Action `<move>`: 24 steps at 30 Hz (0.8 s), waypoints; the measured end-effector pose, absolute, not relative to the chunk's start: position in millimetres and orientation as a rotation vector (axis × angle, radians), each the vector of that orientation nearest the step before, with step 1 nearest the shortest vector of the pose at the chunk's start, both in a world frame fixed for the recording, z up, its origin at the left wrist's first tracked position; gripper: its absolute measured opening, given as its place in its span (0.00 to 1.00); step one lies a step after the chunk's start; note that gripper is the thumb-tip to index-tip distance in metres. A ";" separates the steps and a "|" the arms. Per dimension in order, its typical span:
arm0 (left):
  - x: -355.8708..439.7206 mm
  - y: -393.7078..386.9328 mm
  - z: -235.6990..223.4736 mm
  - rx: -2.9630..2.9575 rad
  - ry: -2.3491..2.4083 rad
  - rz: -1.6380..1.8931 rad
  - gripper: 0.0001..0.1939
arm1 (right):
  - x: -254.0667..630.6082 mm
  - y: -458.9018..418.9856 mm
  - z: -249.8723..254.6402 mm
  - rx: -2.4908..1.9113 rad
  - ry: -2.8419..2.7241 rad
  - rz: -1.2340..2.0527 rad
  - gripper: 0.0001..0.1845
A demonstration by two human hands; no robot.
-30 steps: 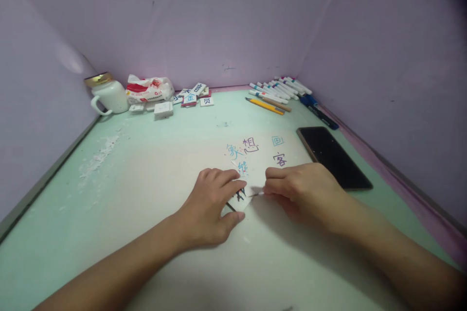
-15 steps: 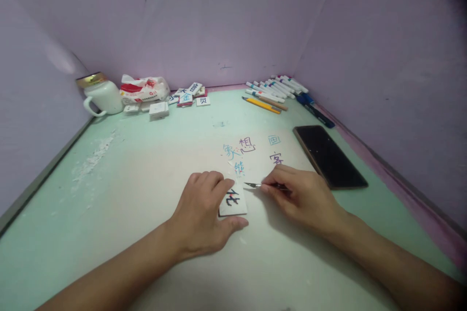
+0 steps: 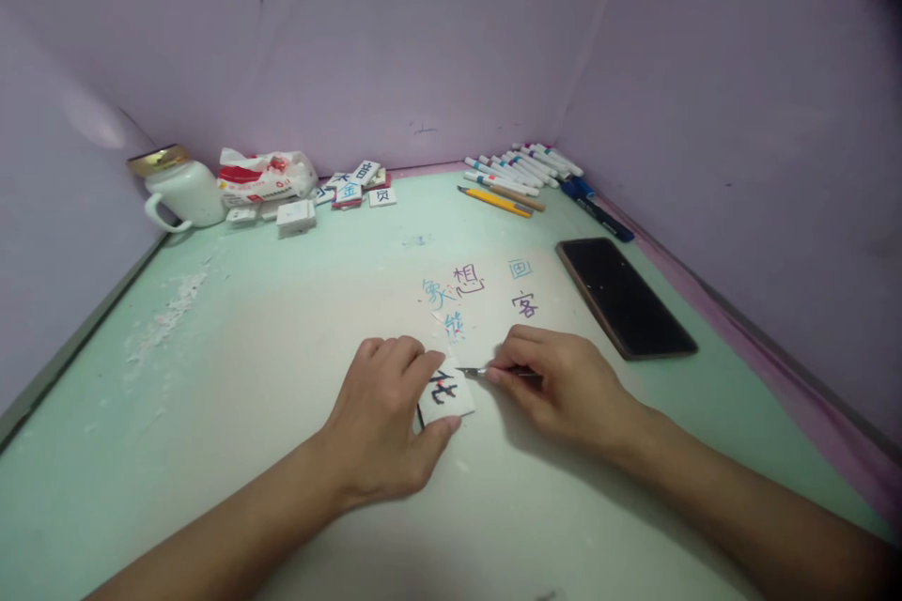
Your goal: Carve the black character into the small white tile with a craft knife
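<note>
A small white tile [image 3: 457, 399] with a black brush-like character and a red mark lies on the table in front of me. My left hand [image 3: 395, 413] grips it, fingers over the far edge and thumb at the near edge. In my right hand [image 3: 556, 385] is a craft knife [image 3: 474, 373], held like a pen. Its blade points left, with the tip at the tile's right part; whether it touches the surface I cannot tell. Just beyond the tile, coloured characters [image 3: 455, 327] are written on the tabletop, with small shavings around them.
A phone [image 3: 627, 296] lies at the right, below several markers [image 3: 514, 171] and a yellow cutter [image 3: 494, 201]. Along the back left stand a white mug [image 3: 187, 194], a tissue pack [image 3: 264, 177] and character tiles [image 3: 349, 193]. White crumbs [image 3: 173, 310] lie at the left.
The knife tip has moved left onto the tile's area. My left thumb has come in against the tile's near edge, and the tile is turned slightly. The whole view has shifted a little.
</note>
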State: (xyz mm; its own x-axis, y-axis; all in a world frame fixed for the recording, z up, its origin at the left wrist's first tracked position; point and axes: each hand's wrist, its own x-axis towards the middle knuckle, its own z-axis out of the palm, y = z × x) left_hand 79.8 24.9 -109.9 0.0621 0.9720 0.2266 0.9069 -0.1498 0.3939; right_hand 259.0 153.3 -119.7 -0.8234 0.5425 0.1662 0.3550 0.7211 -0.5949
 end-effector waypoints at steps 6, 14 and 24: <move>80.0 24.7 -110.7 2.168 1.955 0.678 0.18 | 259.3 153.5 -113.5 -0.745 -2.683 0.858 0.09; 79.6 25.2 -111.1 2.158 1.953 0.678 0.18 | 260.9 149.5 -115.6 -0.735 -2.650 0.835 0.09; 80.2 25.5 -112.8 2.160 1.972 0.712 0.17 | 261.3 154.2 -113.3 -0.627 -2.737 0.798 0.11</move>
State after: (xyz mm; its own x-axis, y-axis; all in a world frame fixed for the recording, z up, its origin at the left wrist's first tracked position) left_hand 80.2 25.5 -112.8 0.0341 0.9671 0.2522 0.9052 -0.1368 0.4024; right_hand 261.3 154.2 -113.3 -0.8842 0.4582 0.0912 0.3374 0.7613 -0.5538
